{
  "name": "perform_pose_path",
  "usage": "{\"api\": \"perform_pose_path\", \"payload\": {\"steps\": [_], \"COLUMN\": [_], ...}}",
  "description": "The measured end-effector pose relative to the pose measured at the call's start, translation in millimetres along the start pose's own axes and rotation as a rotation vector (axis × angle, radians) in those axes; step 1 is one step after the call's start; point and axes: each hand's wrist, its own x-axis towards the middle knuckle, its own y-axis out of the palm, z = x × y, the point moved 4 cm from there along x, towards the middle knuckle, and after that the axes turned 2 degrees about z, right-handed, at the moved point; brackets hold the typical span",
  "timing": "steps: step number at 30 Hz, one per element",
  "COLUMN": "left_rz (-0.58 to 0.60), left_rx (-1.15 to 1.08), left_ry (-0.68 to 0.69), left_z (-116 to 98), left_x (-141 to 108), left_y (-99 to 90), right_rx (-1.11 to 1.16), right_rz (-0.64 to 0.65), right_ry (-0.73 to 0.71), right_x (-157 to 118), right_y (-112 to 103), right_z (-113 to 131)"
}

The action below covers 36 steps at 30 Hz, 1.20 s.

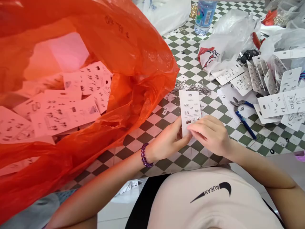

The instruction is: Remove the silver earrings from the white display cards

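Note:
A white earring card (190, 103) with rows of small studs stands tilted up between my two hands near the table's front edge. My left hand (168, 138), below a purple bead bracelet, grips the card's lower left edge with thumb and fingers. My right hand (212, 133) is closed, its fingertips pinched at the card's lower right beside the bottom studs. Whatever those fingertips pinch is too small or hidden to make out. Just behind the card lies a heap of small silver earring pieces (197, 89) on the checkered table.
A large red plastic bag (143, 92) holding many earring cards fills the left. To the right lie blue-handled pliers (245, 122) and a pile of filled earring cards (277, 101). Behind are clear plastic bags (233, 28) and a water bottle (205, 17).

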Motion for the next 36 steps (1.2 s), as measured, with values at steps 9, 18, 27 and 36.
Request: {"api": "perform_pose_path", "payload": {"steps": [9, 18, 27, 36], "left_rz": [0.017, -0.032, -0.19, -0.317], "left_rx": [0.047, -0.097, 0.009, -0.033], "left_ry": [-0.04, -0.083, -0.02, 0.014], "left_z": [3.8, 1.5, 10.4, 10.6], "left_x": [-0.1, 1.0, 8.2, 12.2], "left_y": [-1.8, -3.4, -19.2, -29.2], "right_rx": [0.027, 0.409, 0.466, 0.132], "right_rz": [-0.054, -0.255, -0.328, -0.087], "right_ry": [0.022, 0.662, 0.692, 0.519], "right_x": [1.7, -19.3, -21.3, -6.8], "right_y": [-8.0, -15.5, -16.0, -24.6], "right_z": [-3.0, -50.6, -54.5, -76.1]}}
